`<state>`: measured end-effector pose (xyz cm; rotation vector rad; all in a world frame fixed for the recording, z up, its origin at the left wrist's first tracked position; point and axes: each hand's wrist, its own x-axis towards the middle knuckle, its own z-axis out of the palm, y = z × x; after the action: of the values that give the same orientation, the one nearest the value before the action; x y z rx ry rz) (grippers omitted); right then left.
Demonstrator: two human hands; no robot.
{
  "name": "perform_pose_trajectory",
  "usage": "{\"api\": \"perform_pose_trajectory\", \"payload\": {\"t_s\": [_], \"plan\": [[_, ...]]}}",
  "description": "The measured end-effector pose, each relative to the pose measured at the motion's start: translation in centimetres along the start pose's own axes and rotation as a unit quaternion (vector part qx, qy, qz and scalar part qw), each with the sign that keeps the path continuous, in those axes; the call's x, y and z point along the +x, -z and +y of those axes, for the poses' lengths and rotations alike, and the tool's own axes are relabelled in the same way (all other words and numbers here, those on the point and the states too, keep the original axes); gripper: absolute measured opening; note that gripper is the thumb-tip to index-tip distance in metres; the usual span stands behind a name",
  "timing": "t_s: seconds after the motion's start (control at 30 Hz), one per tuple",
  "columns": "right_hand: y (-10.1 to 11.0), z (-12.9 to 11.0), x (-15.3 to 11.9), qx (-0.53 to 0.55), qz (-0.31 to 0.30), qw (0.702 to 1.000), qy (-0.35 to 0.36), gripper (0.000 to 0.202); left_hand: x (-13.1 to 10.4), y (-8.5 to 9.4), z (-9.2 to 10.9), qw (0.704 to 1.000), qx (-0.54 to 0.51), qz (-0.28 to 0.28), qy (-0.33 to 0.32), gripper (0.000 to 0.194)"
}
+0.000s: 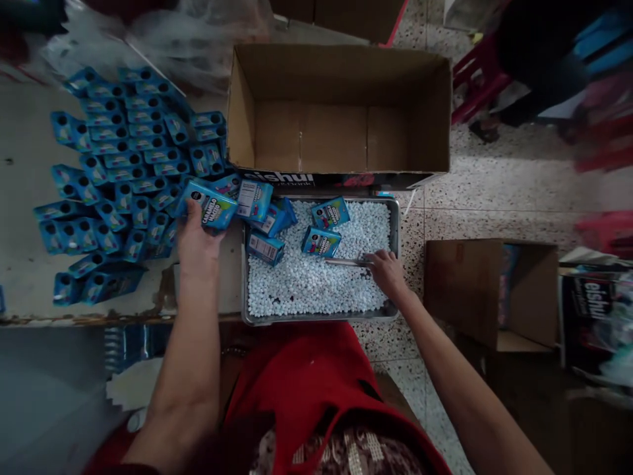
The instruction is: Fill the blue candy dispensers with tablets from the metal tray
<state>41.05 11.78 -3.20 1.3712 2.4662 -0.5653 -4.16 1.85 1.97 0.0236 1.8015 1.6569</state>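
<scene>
My left hand (198, 232) is closed on a blue candy box (212, 206), held over the left edge of the tray. Near the right side of the metal tray (395, 231), my right hand (386, 270) grips a thin metal utensil (346, 262) just above small white candies (316, 290). Two blue boxes (321, 242) lie on the candies beyond the utensil's tip. More blue boxes (254, 200) are heaped at the tray's upper left corner.
Many blue boxes with round dark holes (123, 158) stand on the table (24, 158) at left. An open cardboard box (341, 138) is just beyond the tray. Another carton (465, 284) sits at right. A person's dark-clothed leg (534, 86) shows at upper right.
</scene>
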Motion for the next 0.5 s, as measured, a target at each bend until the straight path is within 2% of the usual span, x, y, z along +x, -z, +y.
{"api": "perform_pose_trajectory", "payload": {"t_s": [0.07, 0.1, 0.17, 0.23, 0.3, 0.4, 0.5], "plan": [[-1.1, 0.2, -0.1, -0.005, 0.016, 1.0, 0.002, 0.026, -1.0, 0.7, 0.9, 0.998, -0.008, 0.047, -0.048, 0.062], [-1.2, 0.2, 0.0, -0.005, 0.023, 1.0, 0.006, 0.025, -1.9, 0.9, 1.3, 0.996, 0.014, 0.05, -0.076, 0.063], [-1.0, 0.2, 0.4, -0.006, 0.033, 0.999, 0.025, 0.024, -4.3, 1.2, 1.6, 0.99, 0.071, 0.023, -0.12, 0.064], [-0.6, 0.4, 0.6, -0.006, 0.035, 0.998, 0.05, 0.023, -7.5, 1.3, 1.0, 0.98, 0.131, -0.014, -0.151, 0.062], [-0.5, 0.4, 0.7, 0.015, 0.02, 0.998, 0.057, 0.025, -10.6, 1.2, -0.6, 0.969, 0.186, -0.049, -0.154, 0.058], [-0.3, 0.0, 0.9, 0.1, -0.001, 0.994, 0.05, 0.025, -14.0, 0.9, -4.2, 0.958, 0.246, -0.083, -0.119, 0.05], [0.7, -0.5, 0.5, 0.191, -0.004, 0.979, 0.066, 0.025, -15.5, 0.7, -7.0, 0.959, 0.262, -0.056, -0.095, 0.048]]}}
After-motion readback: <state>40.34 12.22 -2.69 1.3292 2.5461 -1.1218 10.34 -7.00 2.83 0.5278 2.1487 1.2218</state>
